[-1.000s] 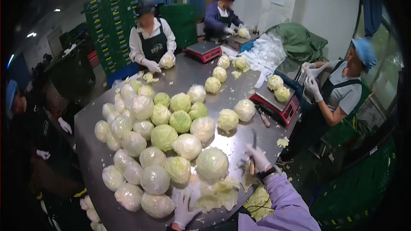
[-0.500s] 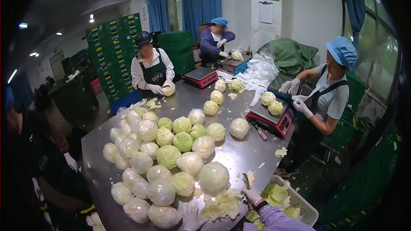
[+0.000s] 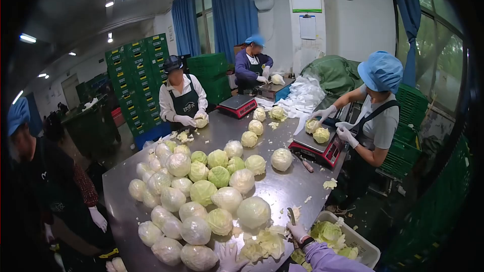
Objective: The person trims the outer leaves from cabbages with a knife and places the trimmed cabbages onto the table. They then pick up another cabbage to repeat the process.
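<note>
My left hand, in a white glove, lies with fingers spread at the table's near edge. It is between a wrapped cabbage and a pile of loose cabbage leaves. My right hand, gloved below a purple sleeve, is closed around a knife whose dark, slightly curved blade points away from me. Just beyond the leaves sits a large pale cabbage. A white basket holding cut leaves stands beside my right forearm.
Wrapped and bare cabbages crowd the metal table. Another knife lies near a red scale bearing two cabbages. Co-workers stand at the far side, right and left. Green crates are stacked behind.
The camera view has shifted slightly. The co-worker at the right has reached one hand to a cabbage on the scale. My hands stay in nearly the same places by the leaves.
</note>
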A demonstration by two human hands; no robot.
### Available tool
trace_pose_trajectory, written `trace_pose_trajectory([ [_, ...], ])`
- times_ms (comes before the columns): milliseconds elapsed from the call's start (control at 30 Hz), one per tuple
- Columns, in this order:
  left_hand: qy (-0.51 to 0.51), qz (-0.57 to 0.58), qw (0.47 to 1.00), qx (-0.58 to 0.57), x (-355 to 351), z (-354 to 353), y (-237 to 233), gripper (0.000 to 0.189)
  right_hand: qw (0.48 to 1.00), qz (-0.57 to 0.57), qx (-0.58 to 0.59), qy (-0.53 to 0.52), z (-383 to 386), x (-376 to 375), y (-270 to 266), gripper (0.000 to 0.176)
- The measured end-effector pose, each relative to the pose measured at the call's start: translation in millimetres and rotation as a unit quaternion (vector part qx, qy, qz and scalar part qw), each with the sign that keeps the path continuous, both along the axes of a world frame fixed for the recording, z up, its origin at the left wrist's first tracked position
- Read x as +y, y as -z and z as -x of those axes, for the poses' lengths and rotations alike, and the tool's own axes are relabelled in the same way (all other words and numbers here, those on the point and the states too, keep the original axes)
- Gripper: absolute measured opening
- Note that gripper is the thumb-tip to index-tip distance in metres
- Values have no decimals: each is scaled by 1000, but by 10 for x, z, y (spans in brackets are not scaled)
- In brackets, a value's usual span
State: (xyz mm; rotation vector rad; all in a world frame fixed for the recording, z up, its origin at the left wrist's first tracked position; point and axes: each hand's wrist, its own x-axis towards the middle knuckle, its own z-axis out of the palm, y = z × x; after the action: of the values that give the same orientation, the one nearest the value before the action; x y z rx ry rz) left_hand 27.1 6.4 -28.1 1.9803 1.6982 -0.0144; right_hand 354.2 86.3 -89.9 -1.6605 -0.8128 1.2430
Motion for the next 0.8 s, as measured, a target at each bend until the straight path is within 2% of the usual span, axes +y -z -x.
trace_pose_trajectory([
  [67,-1,41,999,-16,-5,-4,-85,86,1000,7,24,9,15,-21,-49,25],
  [167,2,20,1000,-11,-16,-6,-77,86,1000,-2,-5,6,21,-17,-33,23],
  [267,6,40,999,-5,-5,-22,-160,86,1000,2,-6,11,18,-14,5,23],
  [400,5,41,999,3,4,-8,-40,86,1000,-5,16,14,1,17,117,23],
  [567,-10,29,998,-49,-9,16,-26,85,999,-9,-51,0,-60,113,380,23],
  [667,0,33,999,-37,-9,3,-118,86,1000,3,0,14,26,1,29,24],
  [800,5,2,1000,-14,5,14,28,87,999,-13,-34,13,24,-1,28,26],
])
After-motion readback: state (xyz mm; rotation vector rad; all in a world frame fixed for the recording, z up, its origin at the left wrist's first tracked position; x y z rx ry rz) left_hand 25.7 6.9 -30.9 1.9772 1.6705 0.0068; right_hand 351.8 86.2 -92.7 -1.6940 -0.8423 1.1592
